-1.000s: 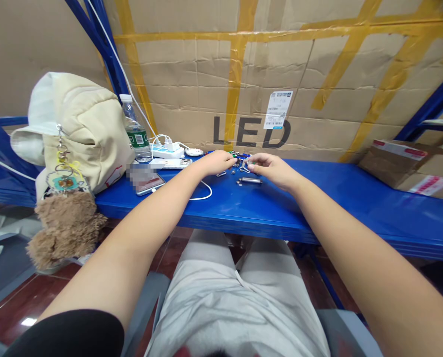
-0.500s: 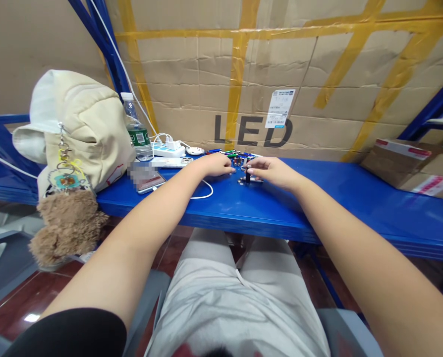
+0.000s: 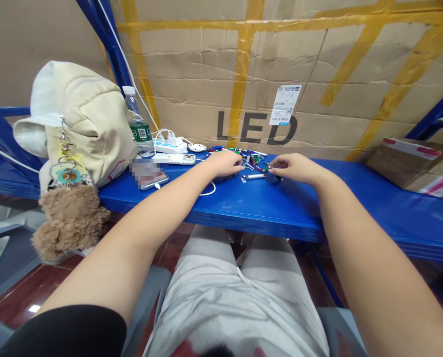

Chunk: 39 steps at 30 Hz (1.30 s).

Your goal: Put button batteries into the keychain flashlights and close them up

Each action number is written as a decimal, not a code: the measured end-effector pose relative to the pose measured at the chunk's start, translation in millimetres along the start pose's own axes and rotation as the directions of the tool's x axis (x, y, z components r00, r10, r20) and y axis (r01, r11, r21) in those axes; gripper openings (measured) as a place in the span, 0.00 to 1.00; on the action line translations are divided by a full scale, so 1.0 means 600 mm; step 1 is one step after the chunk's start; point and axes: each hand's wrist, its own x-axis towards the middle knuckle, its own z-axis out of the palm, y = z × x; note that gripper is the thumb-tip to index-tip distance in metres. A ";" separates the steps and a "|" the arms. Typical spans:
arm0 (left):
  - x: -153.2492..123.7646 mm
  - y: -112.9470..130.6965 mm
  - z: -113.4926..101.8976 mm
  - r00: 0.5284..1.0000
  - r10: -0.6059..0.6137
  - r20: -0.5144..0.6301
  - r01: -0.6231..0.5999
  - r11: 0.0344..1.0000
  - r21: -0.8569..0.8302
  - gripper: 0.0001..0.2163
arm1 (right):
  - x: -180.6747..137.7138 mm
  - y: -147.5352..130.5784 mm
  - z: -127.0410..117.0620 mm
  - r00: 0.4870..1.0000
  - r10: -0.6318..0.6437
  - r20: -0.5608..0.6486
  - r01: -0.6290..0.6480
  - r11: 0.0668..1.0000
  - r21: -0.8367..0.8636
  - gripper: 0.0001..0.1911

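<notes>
Both my hands rest on the blue shelf (image 3: 318, 198). My left hand (image 3: 224, 163) lies with its fingers curled, just left of a pile of small coloured keychain pieces (image 3: 251, 157); what it holds, if anything, is hidden. My right hand (image 3: 295, 167) is right of the pile, its fingertips pinched on a small dark piece (image 3: 274, 177) that sits on the shelf. A small silver cylinder (image 3: 254, 176) lies loose on the shelf between the two hands.
At the left stand a cream bag (image 3: 83, 119) with a hanging plush bear (image 3: 67, 225), a water bottle (image 3: 138, 126), a power strip (image 3: 169, 146) and a phone (image 3: 152, 179) on a white cable (image 3: 209, 191). A large "LED" cardboard box (image 3: 266, 74) closes the back. A brown parcel (image 3: 415, 166) lies at the right.
My right hand has moved right, away from the silver cylinder, with a small dark piece at its fingertips. My left hand has stayed near the pile.
</notes>
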 end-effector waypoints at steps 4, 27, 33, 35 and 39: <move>0.008 0.011 0.018 0.995 0.096 -0.001 -0.096 0.994 -0.045 0.18 | 0.004 0.006 0.006 1.000 -0.008 0.028 0.010 0.997 -0.082 0.04; 0.014 0.043 0.031 0.949 0.006 -0.315 -0.178 0.836 -0.520 0.16 | 0.007 -0.034 0.038 0.996 -0.007 -0.092 0.048 0.890 0.454 0.10; 0.015 0.038 0.031 0.958 -0.012 -0.286 -0.158 0.812 -0.562 0.19 | 0.005 -0.038 0.039 0.998 -0.008 -0.070 0.039 0.890 0.455 0.14; 0.016 0.035 0.033 0.956 -0.015 -0.292 -0.159 0.813 -0.560 0.19 | 0.005 -0.038 0.040 0.998 -0.009 -0.066 0.037 0.899 0.436 0.15; 0.018 0.031 0.036 0.956 -0.008 -0.295 -0.166 0.812 -0.560 0.19 | 0.007 -0.034 0.041 0.997 -0.031 -0.076 0.060 0.903 0.424 0.15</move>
